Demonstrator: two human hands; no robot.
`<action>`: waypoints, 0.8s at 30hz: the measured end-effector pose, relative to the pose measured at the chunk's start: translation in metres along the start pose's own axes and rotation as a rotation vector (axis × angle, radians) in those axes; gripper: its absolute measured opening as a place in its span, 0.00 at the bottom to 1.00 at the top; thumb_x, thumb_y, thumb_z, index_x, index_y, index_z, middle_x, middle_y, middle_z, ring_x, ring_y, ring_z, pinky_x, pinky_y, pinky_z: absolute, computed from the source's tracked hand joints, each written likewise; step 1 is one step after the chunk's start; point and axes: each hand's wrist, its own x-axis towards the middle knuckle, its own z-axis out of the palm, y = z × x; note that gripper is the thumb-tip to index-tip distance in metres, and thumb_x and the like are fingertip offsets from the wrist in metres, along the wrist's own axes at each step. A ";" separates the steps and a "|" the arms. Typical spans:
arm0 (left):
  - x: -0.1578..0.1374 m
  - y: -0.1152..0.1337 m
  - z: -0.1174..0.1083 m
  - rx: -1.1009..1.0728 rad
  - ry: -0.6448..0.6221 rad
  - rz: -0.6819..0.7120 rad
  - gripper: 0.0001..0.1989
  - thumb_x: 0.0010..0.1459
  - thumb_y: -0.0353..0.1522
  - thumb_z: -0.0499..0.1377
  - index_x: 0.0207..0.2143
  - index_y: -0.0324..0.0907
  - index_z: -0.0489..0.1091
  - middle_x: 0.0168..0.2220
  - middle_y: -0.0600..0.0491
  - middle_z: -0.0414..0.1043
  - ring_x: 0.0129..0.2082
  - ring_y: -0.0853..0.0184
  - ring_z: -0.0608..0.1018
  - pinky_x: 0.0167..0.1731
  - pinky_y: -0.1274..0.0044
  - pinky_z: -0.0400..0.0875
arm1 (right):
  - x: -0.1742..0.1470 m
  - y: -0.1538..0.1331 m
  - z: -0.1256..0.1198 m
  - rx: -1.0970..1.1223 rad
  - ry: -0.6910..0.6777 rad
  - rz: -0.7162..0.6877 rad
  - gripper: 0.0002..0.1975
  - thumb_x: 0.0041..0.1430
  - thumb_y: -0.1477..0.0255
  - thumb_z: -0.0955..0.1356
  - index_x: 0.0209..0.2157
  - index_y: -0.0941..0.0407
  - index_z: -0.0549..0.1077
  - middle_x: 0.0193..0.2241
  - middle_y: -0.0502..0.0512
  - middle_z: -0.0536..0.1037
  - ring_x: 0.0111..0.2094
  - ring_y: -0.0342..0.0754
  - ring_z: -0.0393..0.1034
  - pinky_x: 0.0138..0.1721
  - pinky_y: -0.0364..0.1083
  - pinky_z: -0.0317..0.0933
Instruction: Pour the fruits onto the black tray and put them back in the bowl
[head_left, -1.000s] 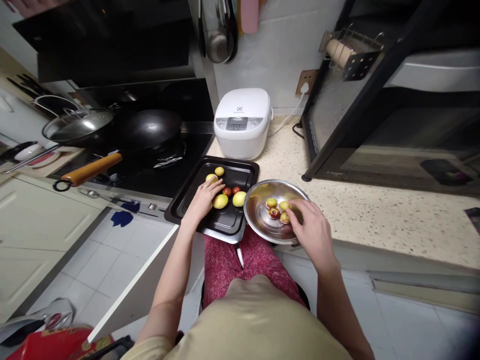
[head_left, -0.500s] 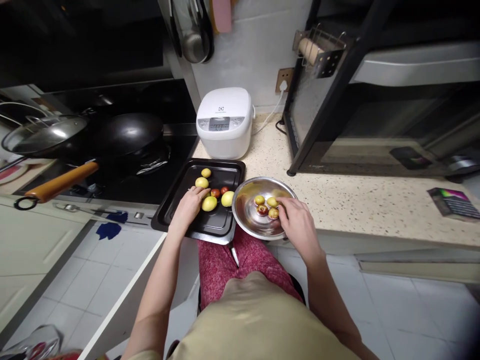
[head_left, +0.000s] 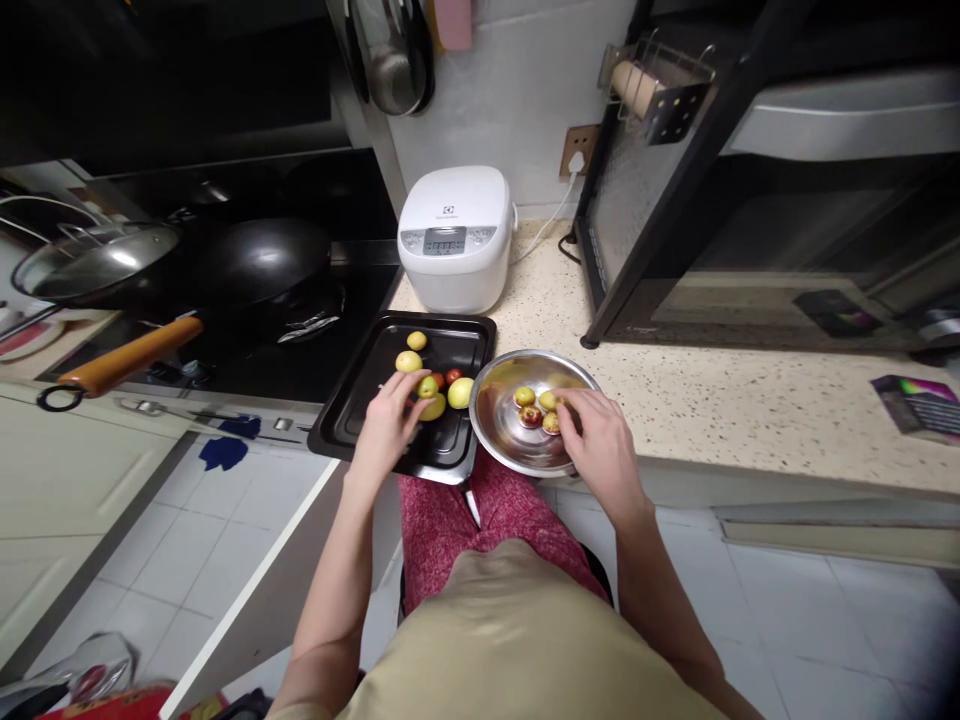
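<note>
My left hand (head_left: 384, 428) is over the black baking tray (head_left: 352, 432), thumb and fingers closed round a small yellow-green jujube (head_left: 427, 387). Below and around it lie larger yellow fruits that look like lemons (head_left: 460, 393), a smaller yellow one (head_left: 417, 341) and red jujubes (head_left: 454, 376). To the right, a shallow steel bowl (head_left: 491, 430) overlaps the tray's edge. It holds several green and brown-red jujubes (head_left: 530, 416). My right hand (head_left: 606, 445) reaches over the bowl's right rim, its fingertips pinched on a yellow-green jujube (head_left: 549, 400).
A white rice cooker (head_left: 456, 240) stands behind the tray, plugged into the wall socket (head_left: 577, 152). On the left are a wok (head_left: 259, 262) with a wooden handle and a lidded pan (head_left: 97, 262). A black-framed rack (head_left: 626, 260) stands at right; a small dark box (head_left: 919, 405) lies on the counter.
My left hand has lifted a small yellow-green jujube off the tray between thumb and fingers. My right hand stays at the jujubes in the bowl. The view has shifted slightly.
</note>
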 end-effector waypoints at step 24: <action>-0.016 0.067 0.047 -0.213 -0.048 0.045 0.13 0.68 0.29 0.60 0.54 0.45 0.71 0.50 0.46 0.78 0.51 0.58 0.80 0.53 0.66 0.77 | 0.029 -0.028 0.030 0.099 -0.278 -0.087 0.09 0.61 0.78 0.66 0.42 0.54 0.74 0.39 0.58 0.80 0.43 0.56 0.74 0.46 0.53 0.68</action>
